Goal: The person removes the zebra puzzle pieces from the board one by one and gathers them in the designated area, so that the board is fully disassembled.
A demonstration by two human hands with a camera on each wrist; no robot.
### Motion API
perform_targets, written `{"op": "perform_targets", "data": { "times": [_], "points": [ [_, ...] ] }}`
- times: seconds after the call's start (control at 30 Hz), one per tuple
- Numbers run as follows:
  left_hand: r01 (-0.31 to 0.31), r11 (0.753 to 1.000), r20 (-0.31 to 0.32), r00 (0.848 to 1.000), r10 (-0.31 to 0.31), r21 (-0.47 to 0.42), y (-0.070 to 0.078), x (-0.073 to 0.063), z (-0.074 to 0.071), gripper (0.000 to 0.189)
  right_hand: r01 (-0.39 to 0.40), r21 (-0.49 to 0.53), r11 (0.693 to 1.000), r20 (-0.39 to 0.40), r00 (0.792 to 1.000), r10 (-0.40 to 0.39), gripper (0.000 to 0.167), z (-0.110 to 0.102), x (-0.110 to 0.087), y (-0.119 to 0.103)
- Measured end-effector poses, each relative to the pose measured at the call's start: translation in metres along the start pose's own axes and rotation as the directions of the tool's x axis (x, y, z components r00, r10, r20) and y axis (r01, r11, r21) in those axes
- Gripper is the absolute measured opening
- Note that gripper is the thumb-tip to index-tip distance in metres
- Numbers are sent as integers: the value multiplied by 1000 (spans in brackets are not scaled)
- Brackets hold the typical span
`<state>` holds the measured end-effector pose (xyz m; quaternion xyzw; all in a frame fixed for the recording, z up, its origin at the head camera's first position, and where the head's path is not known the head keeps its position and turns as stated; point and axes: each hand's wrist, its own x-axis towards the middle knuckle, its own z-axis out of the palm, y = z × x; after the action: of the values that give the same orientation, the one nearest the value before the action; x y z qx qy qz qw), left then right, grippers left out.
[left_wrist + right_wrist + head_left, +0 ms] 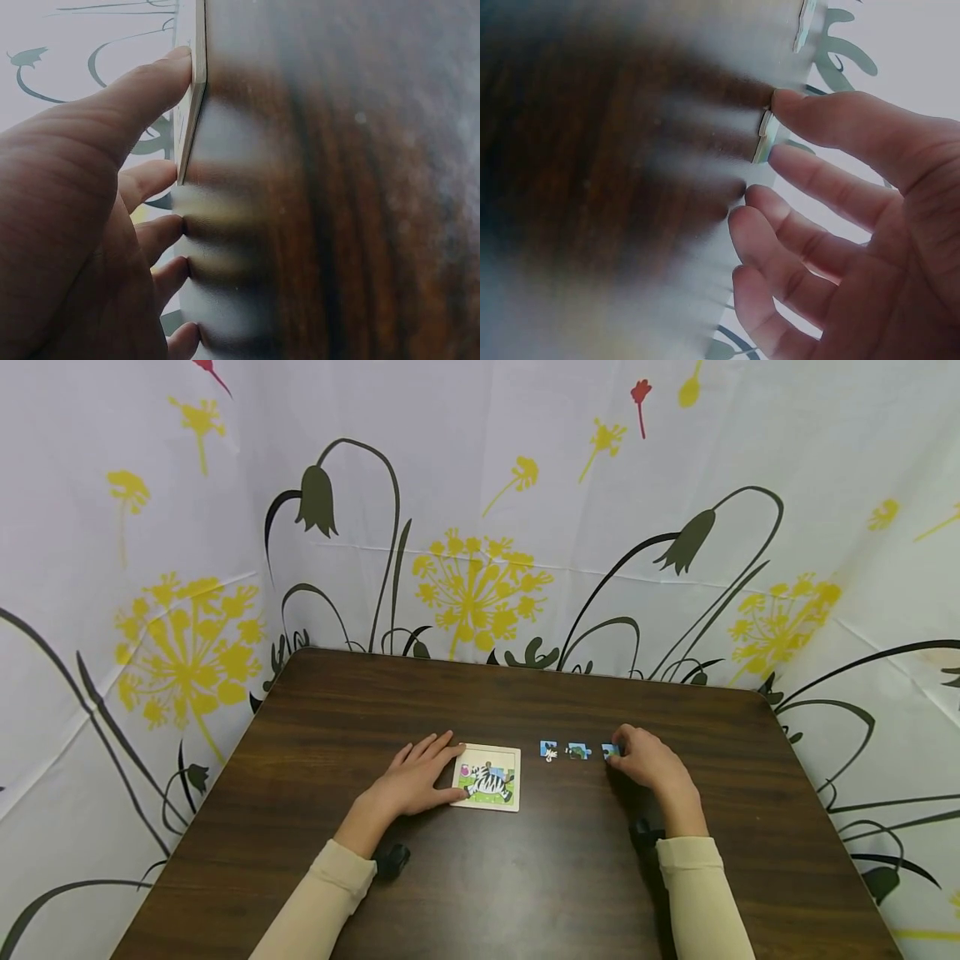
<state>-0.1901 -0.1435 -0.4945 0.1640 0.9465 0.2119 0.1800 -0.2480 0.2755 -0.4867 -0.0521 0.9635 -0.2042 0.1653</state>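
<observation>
A square wooden jigsaw puzzle board (486, 802) with a zebra picture lies flat on the table. My left hand (414, 779) rests at its left side with fingers spread, the thumb on the near left corner and the index finger at the far left corner. In the left wrist view the thumb and index finger touch the board's edge (199, 94). To the right, my right hand (651, 762) pinches a blue and green puzzle piece (610, 751) between thumb and index finger, against the tabletop. The right wrist view shows this piece (762, 142) edge-on between the two fingertips.
Between board and right hand lie two loose pieces: one with the zebra's head (549, 750) and a blue and green one (577, 751). The dark wooden table (525, 877) ends at a flower-patterned curtain (480, 485) behind it.
</observation>
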Motion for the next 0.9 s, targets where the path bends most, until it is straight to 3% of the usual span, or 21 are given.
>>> {"op": "perform_targets", "data": {
  "times": [0.23,0.47,0.67,0.9],
  "points": [
    [-2,1000,1,1000,2,3,0,1,1,86,-14,-15,1000,-12,1000,14,38,-1,-2,1],
    [-8,1000,0,1000,8,11,0,1,0,85,-4,-24,1000,-93,996,1,42,-1,-7,-10],
    [-5,1000,-1,1000,5,14,-1,1,0,86,102,7,995,-114,988,-101,38,5,-4,-51],
    [-7,1000,-2,1000,7,3,-2,2,2,85,226,-27,974,-27,974,-227,35,18,3,-120]
  ]
}}
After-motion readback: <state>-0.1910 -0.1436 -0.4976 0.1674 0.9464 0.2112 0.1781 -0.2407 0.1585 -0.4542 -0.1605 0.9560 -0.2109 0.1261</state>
